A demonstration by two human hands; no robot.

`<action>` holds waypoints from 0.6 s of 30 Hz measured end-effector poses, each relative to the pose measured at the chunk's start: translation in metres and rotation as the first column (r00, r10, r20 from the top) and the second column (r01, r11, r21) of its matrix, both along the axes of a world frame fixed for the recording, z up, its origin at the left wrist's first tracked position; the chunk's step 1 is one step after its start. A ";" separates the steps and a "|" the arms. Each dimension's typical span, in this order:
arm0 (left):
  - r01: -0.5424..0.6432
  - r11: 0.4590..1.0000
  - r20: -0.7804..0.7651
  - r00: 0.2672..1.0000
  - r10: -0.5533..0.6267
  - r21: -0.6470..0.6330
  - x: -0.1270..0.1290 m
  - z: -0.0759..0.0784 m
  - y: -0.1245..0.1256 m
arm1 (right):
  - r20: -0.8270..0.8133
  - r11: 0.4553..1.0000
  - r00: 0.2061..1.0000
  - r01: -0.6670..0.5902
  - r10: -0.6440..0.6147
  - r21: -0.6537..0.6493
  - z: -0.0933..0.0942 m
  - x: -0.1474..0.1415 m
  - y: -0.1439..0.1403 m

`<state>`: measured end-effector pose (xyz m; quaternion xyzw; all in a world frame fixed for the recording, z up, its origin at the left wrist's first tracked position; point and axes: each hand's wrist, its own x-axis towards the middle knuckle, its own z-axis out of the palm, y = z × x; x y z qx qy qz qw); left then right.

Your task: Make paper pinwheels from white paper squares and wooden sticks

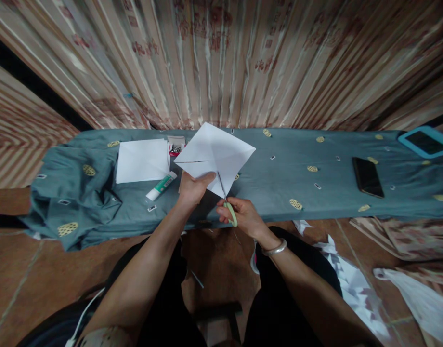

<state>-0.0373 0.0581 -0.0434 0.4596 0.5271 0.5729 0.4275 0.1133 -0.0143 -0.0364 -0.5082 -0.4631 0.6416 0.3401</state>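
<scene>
- Both forearms were bare, no sleeves.
- Silver bangle (274, 248) sat on right wrist.
- Black trousers (279, 299) covered both legs.
- White cable (84, 311) ran by left elbow.

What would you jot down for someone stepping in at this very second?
Left hand: holds the creased white paper up by its lower edge.
Right hand: grips green-handled scissors, blades into the paper's bottom edge.
Done: one slit shows on the paper's left side.
Left: the cut at the bottom edge is only begun.
On the table: another sheet, a glue tube.
</scene>
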 end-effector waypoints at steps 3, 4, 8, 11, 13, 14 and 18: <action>-0.005 1.000 -0.013 1.000 0.005 0.001 0.002 -0.001 -0.001 | -0.009 1.000 1.000 0.005 -0.005 0.000 0.000 0.001 0.001; -0.006 1.000 -0.016 1.000 0.006 0.001 0.003 -0.002 -0.001 | -0.010 1.000 1.000 0.006 -0.006 0.005 0.000 0.001 0.001; 0.005 1.000 -0.023 1.000 -0.005 0.001 0.004 -0.004 -0.002 | 0.004 1.000 1.000 0.007 -0.008 0.012 0.000 0.002 0.001; 0.002 1.000 -0.025 1.000 -0.001 0.011 0.004 -0.004 -0.002 | 0.024 1.000 1.000 0.006 -0.007 0.018 0.000 0.002 0.001; -0.008 1.000 -0.018 1.000 0.008 0.013 0.004 -0.003 -0.002 | 0.029 1.000 1.000 0.003 -0.004 0.027 -0.001 0.002 0.001; -0.011 1.000 -0.013 1.000 0.012 0.011 0.004 -0.002 -0.003 | 0.029 1.000 1.000 0.001 -0.002 0.031 -0.002 0.002 0.001; 0.003 1.000 0.013 1.000 -0.003 -0.030 0.006 -0.001 -0.006 | 0.040 0.997 0.999 -0.013 0.011 0.073 -0.006 0.004 0.001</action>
